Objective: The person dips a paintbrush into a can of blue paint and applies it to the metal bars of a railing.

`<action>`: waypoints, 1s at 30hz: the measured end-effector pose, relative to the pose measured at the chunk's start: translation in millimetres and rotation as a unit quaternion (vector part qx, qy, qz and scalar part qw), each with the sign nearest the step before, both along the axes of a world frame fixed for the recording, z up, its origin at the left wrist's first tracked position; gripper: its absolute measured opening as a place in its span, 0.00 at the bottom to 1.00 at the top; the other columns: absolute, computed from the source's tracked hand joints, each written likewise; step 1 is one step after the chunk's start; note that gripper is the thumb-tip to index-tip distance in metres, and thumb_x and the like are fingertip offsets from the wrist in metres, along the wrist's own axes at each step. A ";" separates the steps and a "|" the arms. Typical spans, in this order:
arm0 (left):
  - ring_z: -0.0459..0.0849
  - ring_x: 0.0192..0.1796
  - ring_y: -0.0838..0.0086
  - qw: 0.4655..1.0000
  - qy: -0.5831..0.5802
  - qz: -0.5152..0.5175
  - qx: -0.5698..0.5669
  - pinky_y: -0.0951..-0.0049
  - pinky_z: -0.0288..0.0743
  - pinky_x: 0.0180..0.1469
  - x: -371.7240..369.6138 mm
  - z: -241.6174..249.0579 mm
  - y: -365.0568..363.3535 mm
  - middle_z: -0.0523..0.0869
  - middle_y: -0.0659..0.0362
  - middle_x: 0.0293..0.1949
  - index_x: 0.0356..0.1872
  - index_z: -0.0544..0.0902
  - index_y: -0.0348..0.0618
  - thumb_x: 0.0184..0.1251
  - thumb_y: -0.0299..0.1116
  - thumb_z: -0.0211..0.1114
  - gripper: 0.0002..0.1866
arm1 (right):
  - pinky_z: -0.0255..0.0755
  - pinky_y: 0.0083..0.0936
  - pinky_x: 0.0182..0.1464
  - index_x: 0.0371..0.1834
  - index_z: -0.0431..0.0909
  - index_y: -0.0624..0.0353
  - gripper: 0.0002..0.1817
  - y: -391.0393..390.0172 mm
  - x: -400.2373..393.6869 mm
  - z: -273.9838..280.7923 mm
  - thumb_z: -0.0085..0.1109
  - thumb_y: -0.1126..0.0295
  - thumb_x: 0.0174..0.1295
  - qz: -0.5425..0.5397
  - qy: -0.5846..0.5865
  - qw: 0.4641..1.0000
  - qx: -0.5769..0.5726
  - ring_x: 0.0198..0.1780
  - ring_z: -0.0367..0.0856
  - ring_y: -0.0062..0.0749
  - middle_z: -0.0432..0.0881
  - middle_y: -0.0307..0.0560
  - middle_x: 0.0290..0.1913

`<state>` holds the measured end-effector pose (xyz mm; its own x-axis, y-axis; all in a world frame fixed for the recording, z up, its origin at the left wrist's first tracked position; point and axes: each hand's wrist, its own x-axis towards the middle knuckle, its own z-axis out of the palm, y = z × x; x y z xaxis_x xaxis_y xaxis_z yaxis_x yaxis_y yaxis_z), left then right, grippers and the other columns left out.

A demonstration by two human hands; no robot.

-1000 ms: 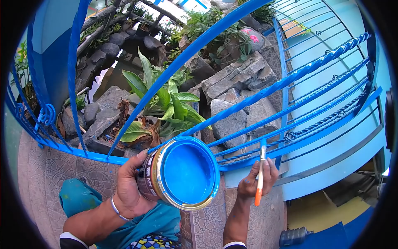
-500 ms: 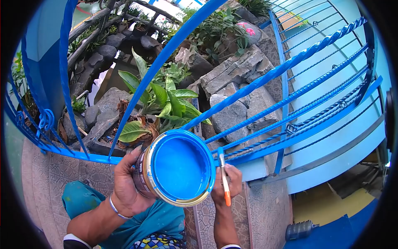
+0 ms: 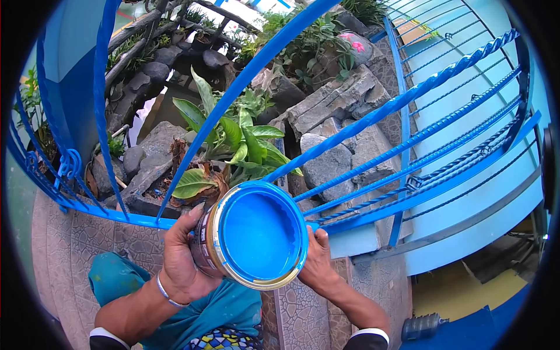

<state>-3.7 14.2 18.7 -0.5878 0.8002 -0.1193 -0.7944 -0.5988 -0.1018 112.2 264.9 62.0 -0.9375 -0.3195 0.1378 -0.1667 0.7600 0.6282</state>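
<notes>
My left hand (image 3: 189,256) is wrapped around the side of a paint can (image 3: 211,248), tilted so its open top faces me. Bright blue paint (image 3: 259,236) fills much of the can, and its rim is smeared with blue. My right hand (image 3: 317,256) is closed just right of the can, partly covered by it, with its fingertips near the bottom rail of the blue metal railing (image 3: 373,219). The paintbrush seen in this hand a moment ago is hidden now behind the can and fingers.
Beyond the railing are a leafy plant (image 3: 251,143), grey rocks (image 3: 326,166) and a painted stone (image 3: 356,48). Curved blue bars rise close in front of me. Stone-patterned paving (image 3: 76,251) lies below, and a clear plastic bottle (image 3: 421,326) is at the lower right.
My right hand has turned, its forearm swinging out to the right, and the paintbrush has gone out of sight. The can has shifted slightly right in view. My left hand keeps its hold.
</notes>
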 end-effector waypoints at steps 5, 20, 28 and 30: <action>0.91 0.64 0.57 1.000 0.004 -0.011 0.010 0.47 0.82 0.72 0.2 2.4 -1.4 0.92 0.50 0.63 0.69 0.85 0.43 0.78 0.54 0.65 0.30 | 0.56 0.39 0.57 0.38 0.82 0.48 0.04 14.6 -7.2 -4.0 0.63 0.64 0.62 -0.007 0.047 0.999 0.007 0.50 0.79 0.30 0.80 0.38 0.42; 0.90 0.65 0.56 1.000 0.010 -0.002 -0.010 0.46 0.81 0.72 2.5 -3.8 -3.2 0.92 0.50 0.64 0.69 0.85 0.43 0.77 0.55 0.65 0.31 | 0.53 0.41 0.58 0.39 0.86 0.45 0.07 20.1 11.0 -80.9 0.65 0.64 0.57 -0.010 0.059 0.990 -0.125 0.51 0.79 0.28 0.83 0.33 0.47; 0.91 0.64 0.57 1.000 0.002 -0.013 -0.007 0.47 0.82 0.71 2.2 -1.9 -5.7 0.92 0.50 0.62 0.68 0.86 0.43 0.77 0.55 0.65 0.30 | 0.51 0.44 0.60 0.35 0.84 0.43 0.04 22.8 -14.9 -78.6 0.64 0.62 0.59 -0.042 0.070 0.997 0.009 0.50 0.78 0.31 0.76 0.36 0.38; 0.91 0.63 0.57 1.000 0.006 -0.003 -0.011 0.47 0.82 0.71 1.2 -4.3 -6.3 0.92 0.50 0.62 0.67 0.86 0.43 0.77 0.55 0.65 0.30 | 0.51 0.45 0.60 0.35 0.84 0.43 0.04 20.8 -14.1 -89.8 0.63 0.61 0.59 -0.032 0.051 0.998 -0.006 0.51 0.78 0.32 0.76 0.37 0.38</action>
<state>-2.6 7.9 14.5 -0.5852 0.8004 -0.1298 -0.7986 -0.5967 -0.0792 98.1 285.7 -27.8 -0.9367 -0.2573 0.2374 -0.0532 0.7749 0.6299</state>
